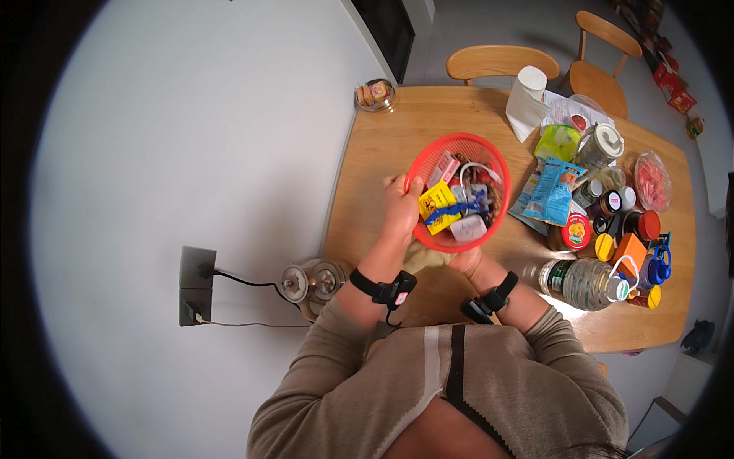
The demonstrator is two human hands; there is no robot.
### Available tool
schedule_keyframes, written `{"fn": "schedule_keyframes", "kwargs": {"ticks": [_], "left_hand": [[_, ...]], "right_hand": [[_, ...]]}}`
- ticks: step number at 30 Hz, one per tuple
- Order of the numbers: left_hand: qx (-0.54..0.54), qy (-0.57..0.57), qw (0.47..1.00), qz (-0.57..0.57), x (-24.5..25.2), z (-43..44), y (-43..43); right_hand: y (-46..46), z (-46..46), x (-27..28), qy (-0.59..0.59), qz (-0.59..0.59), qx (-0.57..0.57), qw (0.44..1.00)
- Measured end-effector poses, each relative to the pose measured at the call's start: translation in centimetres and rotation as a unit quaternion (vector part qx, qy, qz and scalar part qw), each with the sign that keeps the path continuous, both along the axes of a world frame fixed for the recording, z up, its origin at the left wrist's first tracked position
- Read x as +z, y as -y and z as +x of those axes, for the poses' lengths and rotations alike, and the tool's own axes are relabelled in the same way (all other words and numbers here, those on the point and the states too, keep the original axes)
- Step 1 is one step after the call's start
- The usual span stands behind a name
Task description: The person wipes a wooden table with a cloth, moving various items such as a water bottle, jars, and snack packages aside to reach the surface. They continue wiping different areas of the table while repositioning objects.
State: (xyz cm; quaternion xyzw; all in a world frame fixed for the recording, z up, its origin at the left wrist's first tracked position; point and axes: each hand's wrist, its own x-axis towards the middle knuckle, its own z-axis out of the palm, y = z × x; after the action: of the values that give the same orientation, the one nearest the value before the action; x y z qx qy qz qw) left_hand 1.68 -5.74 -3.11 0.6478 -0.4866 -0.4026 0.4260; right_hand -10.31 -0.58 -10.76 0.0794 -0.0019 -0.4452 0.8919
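My left hand [403, 201] grips the left rim of a red plastic basket [420, 162], thumb on the rim. The basket is tilted towards me above the wooden table. Inside lie a yellow packet [437, 201] with dark print, a blue plastic item [453, 212], a white rounded case [469, 228], a pink-and-white box [443, 169] and a looped white cable [471, 165]. Below the basket's near edge, my right hand [469, 261] is at a beige cloth [425, 258] and appears to hold it. The basket hides most of its fingers.
To the right, a large clear plastic bottle [582, 284], several lidded jars [576, 231], blue snack bags [553, 192] and a paper roll [524, 100] crowd the table [390, 132]. A metal-and-glass kettle [312, 281] stands by the wall at left, near plugged-in cords [252, 281].
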Motion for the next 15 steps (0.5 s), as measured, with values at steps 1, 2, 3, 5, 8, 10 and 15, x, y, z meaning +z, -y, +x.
{"fn": "schedule_keyframes", "kwargs": {"ticks": [1, 2, 3, 5, 8, 10, 15], "left_hand": [[0.015, 0.004, 1.0, -0.011, -0.3, -0.2, 0.4], [0.032, 0.017, 0.999, -0.018, -0.6, -0.3, 0.7], [0.028, 0.016, 0.999, -0.023, -1.0, -0.4, 0.8], [0.026, 0.044, 0.998, -0.04, -1.8, -0.3, 1.1], [0.061, 0.036, 0.997, -0.029, -3.2, 0.1, 2.0], [0.07, 0.068, 0.993, -0.062, -4.3, 0.6, 2.6], [0.081, 0.126, 0.985, -0.086, -6.4, 2.3, 3.6]], "right_hand": [[-0.2, 0.2, 0.0, 0.031, -0.032, -0.002, 0.999], [-0.1, 0.3, 0.1, -0.044, -0.014, -0.012, 0.999], [-0.1, 0.2, 0.2, -0.08, -0.014, -0.023, 0.996], [0.2, 0.1, 0.5, -0.113, -0.003, -0.023, 0.993], [0.3, -0.4, 0.8, -0.081, -0.026, -0.028, 0.996], [0.0, -0.8, 0.9, -0.077, -0.001, -0.007, 0.997], [0.0, -2.2, 0.5, -0.205, 0.025, 0.015, 0.978]]}}
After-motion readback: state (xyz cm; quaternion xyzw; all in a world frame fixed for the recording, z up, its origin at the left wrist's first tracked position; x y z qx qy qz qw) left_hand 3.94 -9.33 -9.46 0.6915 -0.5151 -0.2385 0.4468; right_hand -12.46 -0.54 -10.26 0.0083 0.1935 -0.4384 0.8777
